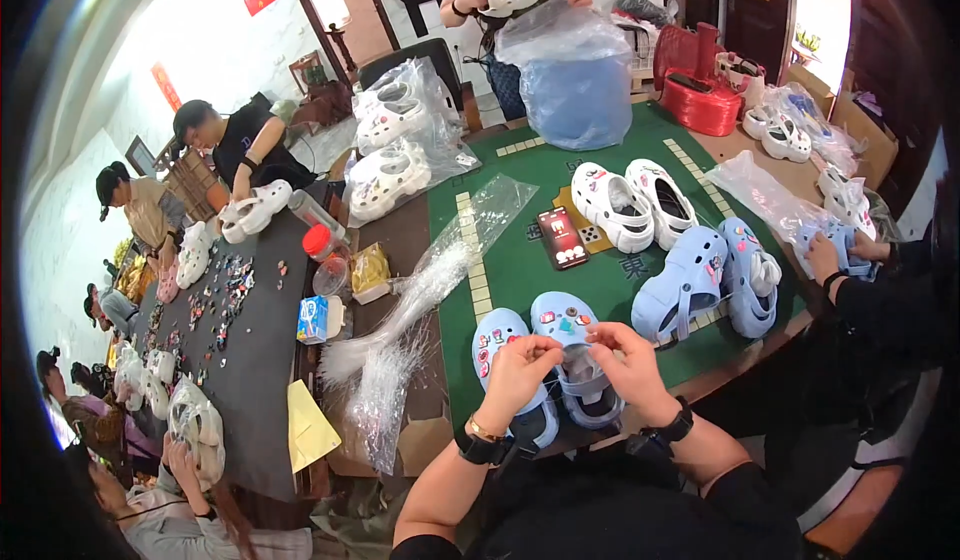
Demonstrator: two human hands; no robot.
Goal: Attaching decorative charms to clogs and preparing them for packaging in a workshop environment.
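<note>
A pair of light blue clogs with colourful charms stands at the table's near edge, right in front of me. Over the opening of the right-hand clog (565, 322), my left hand (518, 375) pinches thumb and forefinger together beside its upper. My right hand (628, 362) is closed in a similar pinch at the other side of that opening. Whatever lies between the fingertips is too small to make out. The left-hand clog (497, 335) of the pair is partly covered by my left hand and wrist. Inside the right-hand clog something pale or clear shows.
Another blue pair (690, 280) and white clogs (615, 210) stand to the right, beside a phone (564, 239). Clear plastic strands (430, 285), a red-lidded jar (318, 243) and a yellow paper (310, 428) lie left. Co-workers handle clogs around the tables; a co-worker's hands (828, 255) are close at right.
</note>
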